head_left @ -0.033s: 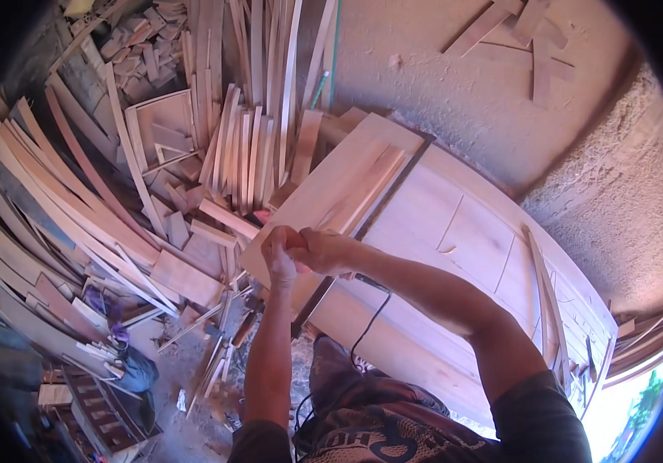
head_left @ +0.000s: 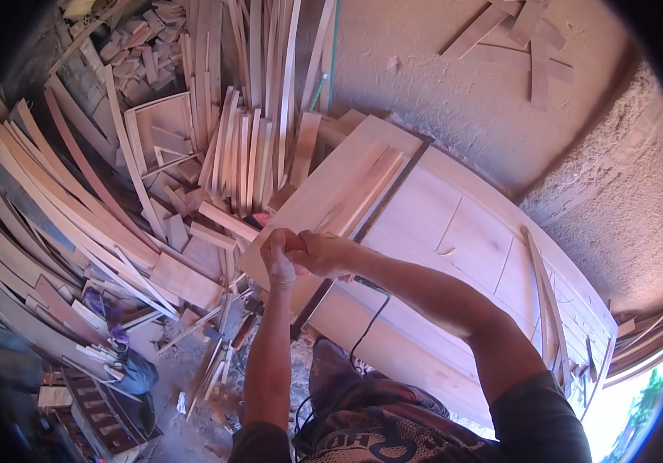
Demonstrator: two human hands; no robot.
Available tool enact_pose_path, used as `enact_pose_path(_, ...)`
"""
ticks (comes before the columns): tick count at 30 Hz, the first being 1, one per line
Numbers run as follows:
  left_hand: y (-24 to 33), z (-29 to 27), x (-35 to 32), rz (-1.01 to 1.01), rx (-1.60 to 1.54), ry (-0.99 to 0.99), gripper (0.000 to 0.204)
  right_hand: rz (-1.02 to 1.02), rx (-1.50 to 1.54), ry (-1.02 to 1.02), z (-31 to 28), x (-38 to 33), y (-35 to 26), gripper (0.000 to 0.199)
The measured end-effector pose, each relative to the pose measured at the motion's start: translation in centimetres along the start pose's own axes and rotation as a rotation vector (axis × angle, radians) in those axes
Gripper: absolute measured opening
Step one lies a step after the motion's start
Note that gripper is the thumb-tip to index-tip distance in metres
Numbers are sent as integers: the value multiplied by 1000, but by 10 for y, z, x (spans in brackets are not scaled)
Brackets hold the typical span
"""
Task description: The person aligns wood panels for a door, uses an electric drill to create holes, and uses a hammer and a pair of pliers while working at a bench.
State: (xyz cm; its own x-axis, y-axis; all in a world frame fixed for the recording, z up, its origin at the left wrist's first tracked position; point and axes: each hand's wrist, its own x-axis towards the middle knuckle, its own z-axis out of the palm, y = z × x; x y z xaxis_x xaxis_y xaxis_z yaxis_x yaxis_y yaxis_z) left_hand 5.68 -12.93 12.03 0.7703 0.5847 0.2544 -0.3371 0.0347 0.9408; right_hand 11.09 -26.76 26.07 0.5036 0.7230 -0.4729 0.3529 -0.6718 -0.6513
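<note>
Two bare hands are meeting over the left end of a pale wooden panel (head_left: 455, 220), the left hand (head_left: 278, 258) curling closed and the right hand (head_left: 322, 253) pressing against it from the right, fingers bent inward. Reddish colour is showing between them, but the grip is hiding its source; cannot tell what, if anything, either one is clamping, or whether they are touching the wood. The panel is stretching from below the hands to the far right. Dark bar (head_left: 394, 189) is crossing it, far side to near side, just right of the hands; narrow wooden strips (head_left: 374, 185) are lying left of that bar, beyond the hands. Black cord (head_left: 370, 322) is hanging in a curve from beneath the right forearm, toward the person's trousers. One small curled shaving (head_left: 447, 251) is resting mid-panel, and a long thin strip (head_left: 545, 297) is lying across its right part. Upright strips (head_left: 248, 154) are standing far left of the panel; long boards (head_left: 84, 185) are filling the left side.
</note>
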Motion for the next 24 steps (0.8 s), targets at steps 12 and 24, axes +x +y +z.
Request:
enact_pose_path(12, -7, -5, -6, -59, -11, 16, 47, 36, 26, -30, -1, -4, -8, 53)
enact_pose_path(24, -8, -6, -1, 4, -13, -3, 48, 81, 0, -43, 3, 1, -9, 57)
